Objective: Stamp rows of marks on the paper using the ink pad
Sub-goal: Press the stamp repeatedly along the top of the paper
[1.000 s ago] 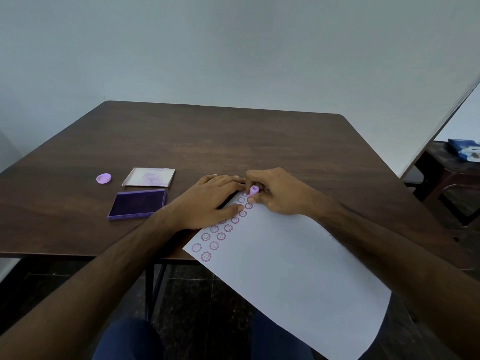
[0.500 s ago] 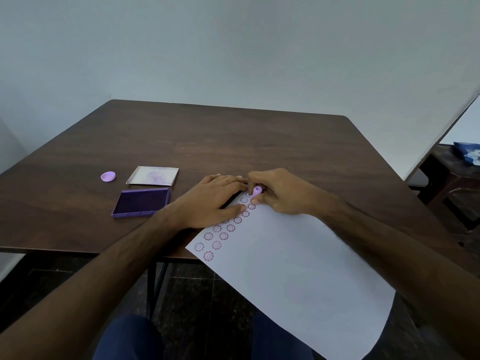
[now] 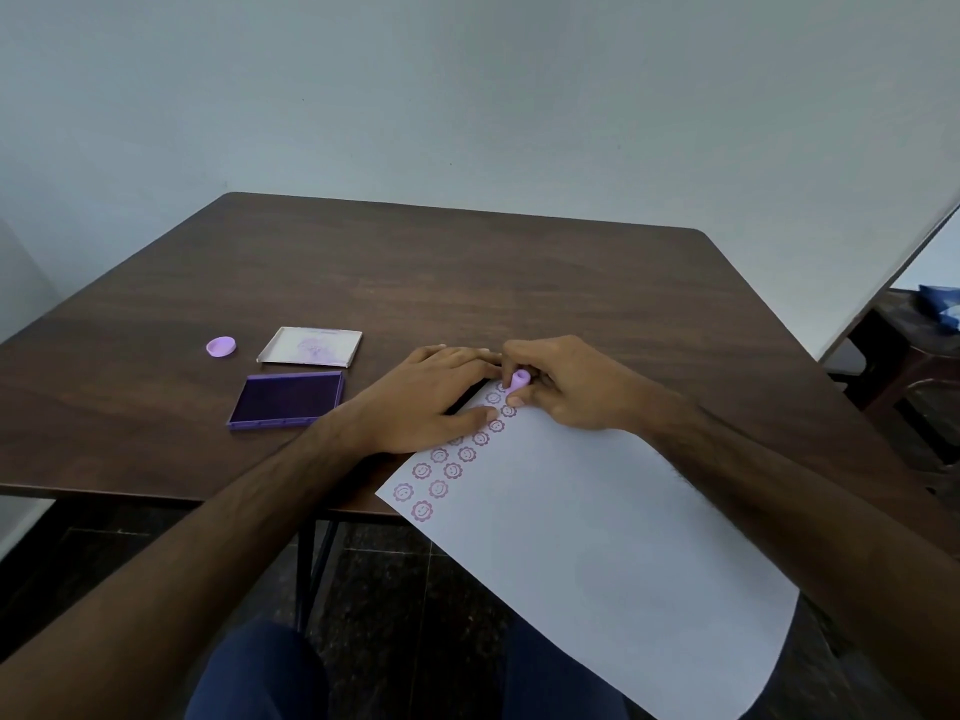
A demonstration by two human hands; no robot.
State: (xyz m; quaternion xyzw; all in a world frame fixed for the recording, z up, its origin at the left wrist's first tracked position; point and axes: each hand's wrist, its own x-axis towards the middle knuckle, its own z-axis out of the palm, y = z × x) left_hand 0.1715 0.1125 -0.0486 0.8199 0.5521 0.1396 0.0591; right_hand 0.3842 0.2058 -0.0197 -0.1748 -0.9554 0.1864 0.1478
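A white sheet of paper point(image 3: 597, 537) lies slanted over the table's near edge, with two rows of purple smiley flower marks point(image 3: 452, 470) along its left side. My right hand point(image 3: 571, 387) pinches a small lilac stamp point(image 3: 519, 379) and holds it upright on the paper at the far end of the rows. Flat on the paper's left edge lies my left hand point(image 3: 426, 402), fingers spread, covering some marks. The open purple ink pad point(image 3: 285, 400) sits on the table left of my left hand.
The ink pad's clear lid point(image 3: 310, 346) lies behind the pad, and a small lilac stamp cap point(image 3: 221, 347) lies to its left. The dark wooden table point(image 3: 415, 283) stands against a pale wall. A second small table point(image 3: 919, 335) is at the far right.
Both hands have stayed in place with the stamp at the far end of the rows; only the camera view has shifted slightly.
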